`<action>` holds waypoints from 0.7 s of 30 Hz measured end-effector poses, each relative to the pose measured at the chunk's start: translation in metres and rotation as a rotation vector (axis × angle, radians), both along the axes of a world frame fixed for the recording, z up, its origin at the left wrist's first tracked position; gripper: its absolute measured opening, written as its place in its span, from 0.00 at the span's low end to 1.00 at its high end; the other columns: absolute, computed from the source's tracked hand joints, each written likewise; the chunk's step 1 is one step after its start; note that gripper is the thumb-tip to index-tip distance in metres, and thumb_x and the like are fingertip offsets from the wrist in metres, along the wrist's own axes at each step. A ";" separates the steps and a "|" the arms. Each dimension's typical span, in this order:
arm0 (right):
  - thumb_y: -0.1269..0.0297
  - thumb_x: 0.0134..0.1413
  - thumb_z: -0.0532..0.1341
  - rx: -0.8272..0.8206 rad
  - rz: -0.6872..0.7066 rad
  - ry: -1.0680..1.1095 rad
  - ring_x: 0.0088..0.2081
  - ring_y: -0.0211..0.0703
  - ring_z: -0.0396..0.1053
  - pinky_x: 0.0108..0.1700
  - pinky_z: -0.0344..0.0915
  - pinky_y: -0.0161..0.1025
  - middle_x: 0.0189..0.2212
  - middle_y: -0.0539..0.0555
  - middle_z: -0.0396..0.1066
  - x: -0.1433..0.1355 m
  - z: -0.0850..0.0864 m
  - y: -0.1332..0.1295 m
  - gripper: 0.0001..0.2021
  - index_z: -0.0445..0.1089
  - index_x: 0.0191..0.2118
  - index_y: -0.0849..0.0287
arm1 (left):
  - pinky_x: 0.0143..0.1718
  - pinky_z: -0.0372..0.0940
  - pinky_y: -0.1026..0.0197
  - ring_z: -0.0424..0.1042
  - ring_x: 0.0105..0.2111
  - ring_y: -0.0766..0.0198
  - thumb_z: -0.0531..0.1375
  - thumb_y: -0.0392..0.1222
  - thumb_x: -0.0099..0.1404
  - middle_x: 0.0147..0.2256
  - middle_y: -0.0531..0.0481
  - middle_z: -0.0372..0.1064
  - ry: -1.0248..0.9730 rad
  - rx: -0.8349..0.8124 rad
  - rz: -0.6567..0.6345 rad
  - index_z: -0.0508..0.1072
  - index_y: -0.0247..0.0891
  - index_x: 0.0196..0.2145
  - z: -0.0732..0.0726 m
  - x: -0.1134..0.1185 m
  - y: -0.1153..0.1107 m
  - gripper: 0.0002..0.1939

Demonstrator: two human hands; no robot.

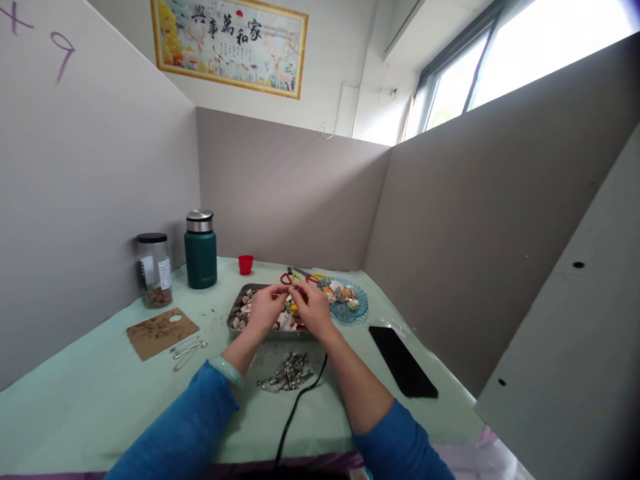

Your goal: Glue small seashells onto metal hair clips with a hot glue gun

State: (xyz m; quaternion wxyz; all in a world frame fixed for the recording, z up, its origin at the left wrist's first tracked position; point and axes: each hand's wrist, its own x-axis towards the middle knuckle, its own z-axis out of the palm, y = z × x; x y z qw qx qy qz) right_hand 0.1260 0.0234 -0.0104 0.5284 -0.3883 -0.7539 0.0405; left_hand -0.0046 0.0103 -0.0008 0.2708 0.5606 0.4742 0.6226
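Observation:
My left hand (pixel 269 308) and my right hand (pixel 311 309) meet above a metal tray (pixel 235 331), fingertips pinched together. A small dark thing seems to sit between them, too small to name. Bead-like pieces (pixel 241 319) in pale, grey and yellow tones fill the tray, partly hidden by my hands. On the cloth below, nearer me, lies a pile of small metal pieces (pixel 291 372). Just right of my right hand stands a blue glass plate (pixel 361 308) with colourful small items (pixel 345 293) on it.
Behind the tray lie pliers (pixel 295 275) and a red cup (pixel 245 265). A green flask (pixel 201 257), lidded jar (pixel 155 270), brown board (pixel 163 332) and large safety pins (pixel 187 351) are left. A black phone (pixel 403 361) lies right. A black cable (pixel 295 408) crosses the front. Partitions (pixel 295 193) enclose the table.

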 end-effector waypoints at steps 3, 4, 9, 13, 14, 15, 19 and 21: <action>0.57 0.59 0.52 0.005 -0.054 -0.026 0.35 0.41 0.68 0.39 0.61 0.36 0.34 0.55 0.72 0.001 0.001 -0.002 0.14 0.72 0.39 0.58 | 0.34 0.63 0.63 0.70 0.29 0.60 0.63 0.34 0.49 0.27 0.49 0.75 0.106 0.094 0.095 0.78 0.42 0.24 -0.001 -0.001 0.001 0.05; 0.57 0.59 0.52 0.007 -0.063 -0.034 0.34 0.41 0.67 0.38 0.61 0.36 0.33 0.55 0.72 0.002 0.000 -0.002 0.14 0.72 0.39 0.58 | 0.35 0.63 0.63 0.71 0.30 0.60 0.63 0.34 0.49 0.27 0.49 0.76 0.110 0.113 0.114 0.79 0.43 0.24 -0.002 -0.001 0.001 0.05; 0.60 0.57 0.55 0.015 -0.039 -0.090 0.34 0.41 0.68 0.40 0.61 0.35 0.33 0.54 0.72 0.002 -0.003 -0.001 0.12 0.71 0.42 0.57 | 0.35 0.63 0.63 0.72 0.30 0.60 0.61 0.36 0.53 0.29 0.49 0.77 0.144 0.096 0.146 0.79 0.43 0.29 -0.005 -0.003 0.003 0.07; 0.61 0.58 0.55 0.015 -0.034 -0.095 0.38 0.41 0.68 0.42 0.61 0.36 0.37 0.54 0.73 0.004 -0.005 0.001 0.12 0.71 0.44 0.57 | 0.34 0.62 0.63 0.72 0.29 0.59 0.61 0.38 0.55 0.29 0.49 0.77 0.223 0.108 0.145 0.79 0.43 0.29 -0.004 -0.003 0.001 0.06; 0.61 0.58 0.55 0.013 -0.036 -0.094 0.38 0.41 0.68 0.43 0.61 0.36 0.37 0.54 0.73 0.004 -0.005 0.001 0.12 0.72 0.44 0.57 | 0.34 0.62 0.63 0.71 0.28 0.60 0.61 0.39 0.55 0.29 0.48 0.77 0.244 0.115 0.153 0.79 0.43 0.29 -0.003 -0.003 0.000 0.06; 0.60 0.58 0.55 0.010 -0.038 -0.094 0.39 0.41 0.69 0.43 0.61 0.36 0.38 0.54 0.73 0.004 -0.005 0.000 0.12 0.72 0.43 0.56 | 0.34 0.62 0.63 0.71 0.28 0.60 0.61 0.39 0.55 0.29 0.48 0.77 0.253 0.121 0.164 0.79 0.43 0.29 -0.003 -0.003 0.000 0.06; 0.59 0.58 0.55 0.012 -0.042 -0.097 0.39 0.41 0.69 0.43 0.61 0.35 0.38 0.53 0.74 0.003 -0.003 -0.003 0.12 0.72 0.42 0.56 | 0.34 0.62 0.64 0.72 0.30 0.61 0.61 0.39 0.55 0.30 0.48 0.76 0.120 0.128 0.119 0.77 0.40 0.30 -0.005 -0.003 0.002 0.05; 0.59 0.59 0.55 0.023 -0.039 -0.089 0.39 0.40 0.69 0.43 0.62 0.35 0.39 0.53 0.73 0.002 -0.002 -0.005 0.13 0.72 0.44 0.55 | 0.27 0.61 0.66 0.70 0.25 0.64 0.63 0.40 0.53 0.27 0.49 0.74 -0.023 0.088 0.045 0.74 0.38 0.30 -0.005 -0.003 0.004 0.06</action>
